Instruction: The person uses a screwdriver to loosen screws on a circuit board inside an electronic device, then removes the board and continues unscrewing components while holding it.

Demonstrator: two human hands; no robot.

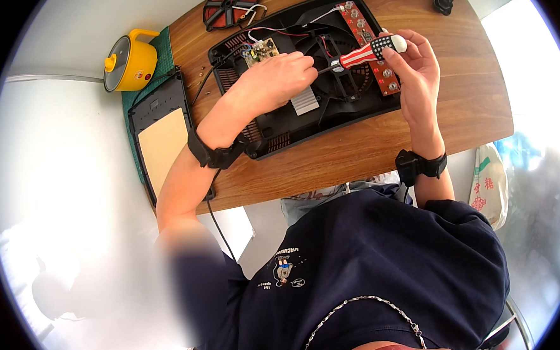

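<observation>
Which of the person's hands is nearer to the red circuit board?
Right. The right hand, gripping a screwdriver, is just right of the red circuit board; the left hand is farther off, on its left.

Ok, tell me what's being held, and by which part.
The right hand holds the screwdriver by the end of its handle. The left hand is at the shaft; whether it grips cannot be told.
</observation>
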